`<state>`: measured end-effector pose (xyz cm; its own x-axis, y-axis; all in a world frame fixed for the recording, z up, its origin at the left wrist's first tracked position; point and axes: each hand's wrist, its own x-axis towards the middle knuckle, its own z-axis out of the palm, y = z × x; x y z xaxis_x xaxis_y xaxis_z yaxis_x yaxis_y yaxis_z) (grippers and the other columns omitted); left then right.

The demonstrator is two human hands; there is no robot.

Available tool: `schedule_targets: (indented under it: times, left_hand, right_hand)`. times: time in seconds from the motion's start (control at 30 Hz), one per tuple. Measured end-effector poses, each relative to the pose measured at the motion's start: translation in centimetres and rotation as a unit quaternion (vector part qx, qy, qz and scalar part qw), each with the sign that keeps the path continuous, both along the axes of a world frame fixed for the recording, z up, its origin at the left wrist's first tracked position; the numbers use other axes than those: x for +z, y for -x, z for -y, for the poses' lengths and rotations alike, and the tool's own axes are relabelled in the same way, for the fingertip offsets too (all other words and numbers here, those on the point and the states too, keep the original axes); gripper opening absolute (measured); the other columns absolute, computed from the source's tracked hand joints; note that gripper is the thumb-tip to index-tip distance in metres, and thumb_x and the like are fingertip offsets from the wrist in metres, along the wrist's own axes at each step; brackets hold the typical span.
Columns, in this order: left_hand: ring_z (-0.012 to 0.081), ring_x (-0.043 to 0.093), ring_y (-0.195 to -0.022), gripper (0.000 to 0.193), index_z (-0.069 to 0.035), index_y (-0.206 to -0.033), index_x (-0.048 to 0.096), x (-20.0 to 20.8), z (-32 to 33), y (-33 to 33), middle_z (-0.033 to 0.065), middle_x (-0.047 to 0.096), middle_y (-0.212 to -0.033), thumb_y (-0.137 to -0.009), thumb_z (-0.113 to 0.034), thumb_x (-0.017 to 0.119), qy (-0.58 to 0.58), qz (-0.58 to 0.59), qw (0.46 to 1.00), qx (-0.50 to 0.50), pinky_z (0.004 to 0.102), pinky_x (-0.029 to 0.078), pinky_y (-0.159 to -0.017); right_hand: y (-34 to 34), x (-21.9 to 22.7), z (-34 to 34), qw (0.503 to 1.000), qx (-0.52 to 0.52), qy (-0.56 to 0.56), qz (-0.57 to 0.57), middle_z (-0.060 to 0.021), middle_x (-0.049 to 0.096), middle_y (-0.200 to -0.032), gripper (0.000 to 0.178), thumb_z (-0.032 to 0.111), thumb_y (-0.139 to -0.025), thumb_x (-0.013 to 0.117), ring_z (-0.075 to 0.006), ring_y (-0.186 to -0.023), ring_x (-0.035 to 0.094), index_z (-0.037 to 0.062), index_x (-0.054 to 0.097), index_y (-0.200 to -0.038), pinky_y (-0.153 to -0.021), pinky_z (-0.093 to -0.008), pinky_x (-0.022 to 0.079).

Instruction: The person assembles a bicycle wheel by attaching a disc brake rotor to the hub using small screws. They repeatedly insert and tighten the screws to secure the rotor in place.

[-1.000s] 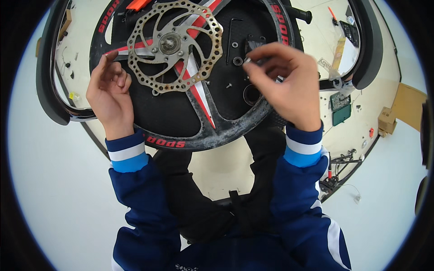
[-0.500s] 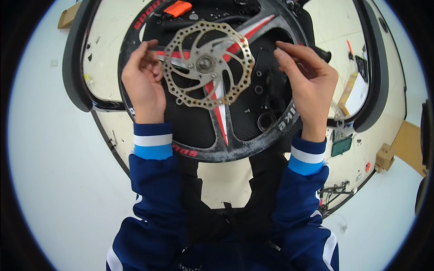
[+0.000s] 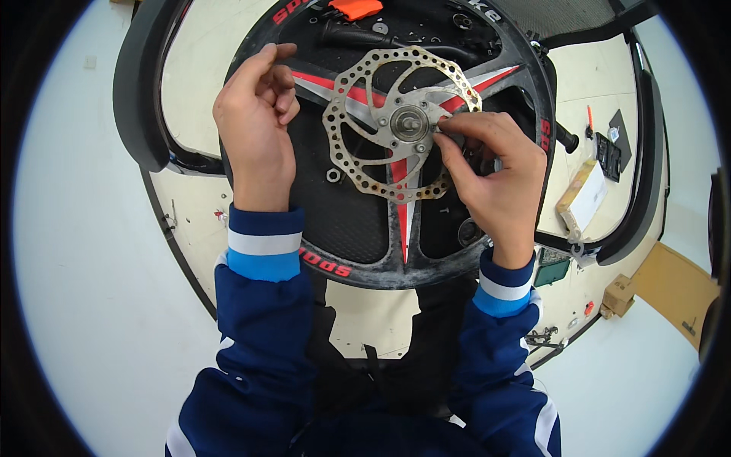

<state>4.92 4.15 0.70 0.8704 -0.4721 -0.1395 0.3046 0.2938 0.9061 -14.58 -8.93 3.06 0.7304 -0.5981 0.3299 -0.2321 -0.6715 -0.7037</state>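
A silver disc brake rotor [image 3: 355, 158], ringed with holes and brownish in places at its edge, lies around the hub [image 3: 410, 123] of a black three-spoke wheel [image 3: 373, 276] with red and white spokes. My right hand [image 3: 499, 164] is over the rotor's right side, thumb and forefinger pinched close beside the hub. Whatever small thing is between those fingertips is too hidden to name. My left hand [image 3: 259, 126] hovers above the wheel's left part, apart from the rotor, its fingers loosely bent and nothing visible in them.
Loose on the wheel are a nut [image 3: 333, 176], an orange item [image 3: 356, 8], small hardware and a dark ring [image 3: 470, 231]. Chair armrests [image 3: 145, 84] flank the wheel on both sides. On the floor at right lie a white-and-yellow box [image 3: 582, 199], a black tool case [image 3: 608, 156] and a cardboard box [image 3: 618, 295].
My right hand has come from beside the rotor to a pinch near its hub. In the picture the wheel and rotor sit further right. My left hand still hovers with bent fingers.
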Motion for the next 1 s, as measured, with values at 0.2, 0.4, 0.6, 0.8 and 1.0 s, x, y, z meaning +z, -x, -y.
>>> schedule_targets:
  times: [0.2, 0.4, 0.6, 0.8, 1.0]
  left_hand:
    - [0.0082, 0.039, -0.058, 0.028, 0.007, -0.105, 0.062, 0.1, -1.2, -0.3, 0.002, 0.054, -0.072, -0.095, -0.019, 0.056, 0.022, -0.013, 1.0, -0.002, 0.0228, 0.03, -0.052]
    - [0.0087, 0.039, -0.059, 0.028, 0.006, -0.104, 0.062, 0.2, -2.7, -0.9, 0.0024, 0.054, -0.072, -0.096, -0.019, 0.056, 0.033, -0.018, 0.999, -0.003, 0.0233, 0.03, -0.053]
    - [0.0091, 0.04, -0.06, 0.029, 0.006, -0.106, 0.063, -0.1, -3.6, -1.5, 0.0025, 0.054, -0.073, -0.096, -0.02, 0.055, 0.035, -0.003, 0.999, -0.006, 0.0234, 0.031, -0.053]
    - [0.0094, 0.04, -0.06, 0.03, 0.006, -0.105, 0.064, -0.1, -3.8, -1.5, 0.0029, 0.054, -0.073, -0.097, -0.021, 0.054, 0.038, 0.001, 0.999, -0.009, 0.0235, 0.031, -0.053]
    - [0.0098, 0.04, -0.06, 0.031, 0.007, -0.106, 0.064, -0.2, -3.7, -1.5, 0.0032, 0.054, -0.073, -0.097, -0.022, 0.054, 0.037, 0.002, 0.999, -0.008, 0.0236, 0.031, -0.053]
  right_hand:
    - [-0.3, -0.8, -0.6, 0.997, -0.031, 0.072, 0.018, -0.0084, 0.07, -0.086, 0.016, -0.003, -0.071, 0.077, -0.0219, -0.076, 0.066, 0.002, 0.074, -0.086, -0.065, -0.0293, 0.053]
    - [-0.2, -0.6, -1.0, 0.994, -0.02, 0.108, 0.007, -0.0087, 0.07, -0.087, 0.018, -0.004, -0.072, 0.074, -0.0216, -0.074, 0.066, 0.0015, 0.073, -0.088, -0.065, -0.0292, 0.053]
    - [-0.2, 0.0, -1.1, 0.996, -0.024, 0.072, -0.039, -0.0084, 0.069, -0.086, 0.02, -0.002, -0.074, 0.073, -0.0189, -0.071, 0.065, 0.0027, 0.073, -0.093, -0.063, -0.0262, 0.051]
    - [-0.5, 0.1, -1.3, 0.995, -0.023, 0.081, -0.044, -0.0083, 0.069, -0.088, 0.015, -0.001, -0.075, 0.073, -0.0178, -0.07, 0.065, 0.002, 0.072, -0.09, -0.062, -0.0258, 0.05]
    - [-0.5, 0.0, -1.0, 0.994, -0.021, 0.093, -0.051, -0.0081, 0.068, -0.084, 0.014, 0.001, -0.076, 0.076, -0.0158, -0.066, 0.063, 0.0012, 0.072, -0.089, -0.058, -0.0252, 0.048]
